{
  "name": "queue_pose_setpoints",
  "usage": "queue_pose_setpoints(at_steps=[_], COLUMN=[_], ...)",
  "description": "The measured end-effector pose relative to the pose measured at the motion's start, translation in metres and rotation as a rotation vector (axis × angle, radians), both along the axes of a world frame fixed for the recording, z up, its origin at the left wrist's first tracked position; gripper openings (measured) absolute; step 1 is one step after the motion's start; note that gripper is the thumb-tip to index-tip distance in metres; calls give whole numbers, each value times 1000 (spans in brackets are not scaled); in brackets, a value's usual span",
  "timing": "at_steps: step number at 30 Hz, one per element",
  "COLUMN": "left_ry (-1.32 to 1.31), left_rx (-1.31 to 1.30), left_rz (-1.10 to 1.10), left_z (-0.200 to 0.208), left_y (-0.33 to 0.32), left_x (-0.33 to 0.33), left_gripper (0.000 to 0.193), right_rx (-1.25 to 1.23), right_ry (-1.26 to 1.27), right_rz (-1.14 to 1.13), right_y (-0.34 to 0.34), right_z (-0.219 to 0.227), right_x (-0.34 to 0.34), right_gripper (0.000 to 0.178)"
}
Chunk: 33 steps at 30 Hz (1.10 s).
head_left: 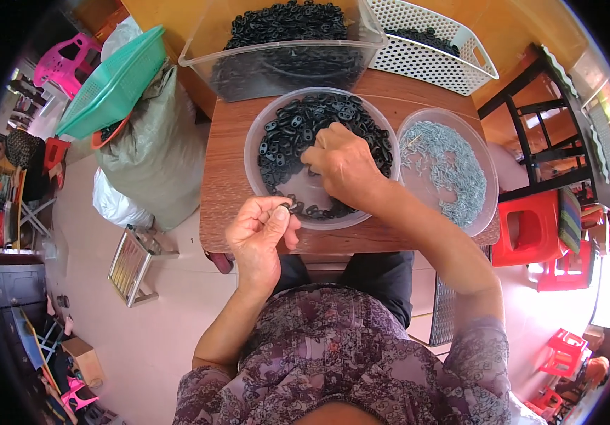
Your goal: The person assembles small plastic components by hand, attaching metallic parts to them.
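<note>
A round clear plastic tub (pixel 254 159) on the table holds a heap of small black two-holed links (pixel 294 131). My left hand (pixel 257 230) is at the tub's near left rim, its thumb and forefinger pinching a black link. From that pinch a short row of black links (pixel 312 211) trails into the tub. Over the middle of the heap is my right hand (pixel 347 164), fingers curled down and closed; its fingertips are partly hidden, so what they hold is not visible. To the right stands a round clear tub (pixel 490 188) of small grey metal pins (pixel 460 163).
At the table's (pixel 223 170) back stand a large clear bin (pixel 283 71) of black links and a white perforated basket (pixel 425 65). Left are a stuffed sack (pixel 160 156), a green basket (pixel 117 81) and a metal stool (pixel 135 265). A red stool (pixel 528 227) stands right.
</note>
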<state>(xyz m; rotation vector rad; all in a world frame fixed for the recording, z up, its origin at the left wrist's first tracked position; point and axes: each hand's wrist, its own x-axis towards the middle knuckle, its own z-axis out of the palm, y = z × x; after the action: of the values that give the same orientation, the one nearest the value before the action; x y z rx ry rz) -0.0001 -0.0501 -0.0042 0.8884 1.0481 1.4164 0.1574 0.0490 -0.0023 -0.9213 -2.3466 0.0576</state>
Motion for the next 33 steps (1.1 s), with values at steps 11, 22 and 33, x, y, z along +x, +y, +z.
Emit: queue_pose_setpoints(at_steps=[11,22,33], left_ry=[-22,-14,152], left_rx=[-10,40,215], left_rz=[-8,79,103], left_z=[0,6,9], left_y=[0,5,2], left_x=[0,3,17], left_gripper=[11,12,12], right_rx=[119,-797,-487], right_ry=[-335,480,415], right_rz=[98,-26,-27], right_y=[4,-32,-65], right_z=[-2,8,19], right_x=[-7,8,0], right_gripper=[7,12,9])
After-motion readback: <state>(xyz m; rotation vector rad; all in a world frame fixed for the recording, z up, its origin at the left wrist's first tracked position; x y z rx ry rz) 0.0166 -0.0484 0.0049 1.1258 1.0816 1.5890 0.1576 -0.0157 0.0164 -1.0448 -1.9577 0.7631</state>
